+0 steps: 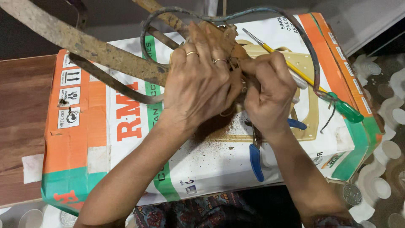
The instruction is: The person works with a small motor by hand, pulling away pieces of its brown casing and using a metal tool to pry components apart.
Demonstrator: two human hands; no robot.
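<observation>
Both hands work a rusty part atop a printed carton.
Left hand (198,82) and right hand (268,95) close tightly around the rusty part (225,40) over the carton (126,126). Blue-handled pliers (255,158) lie just under the right wrist. Beyond, a screwdriver (303,76) with a green handle rests on a beige plate (310,105), and a cable (253,10) loops over rusty blades (84,46).

Home, makeshift repair spot: cardboard box (105,139) as workbench, patterned floor (386,147), wooden furniture (21,109), hand tools lying about.
</observation>
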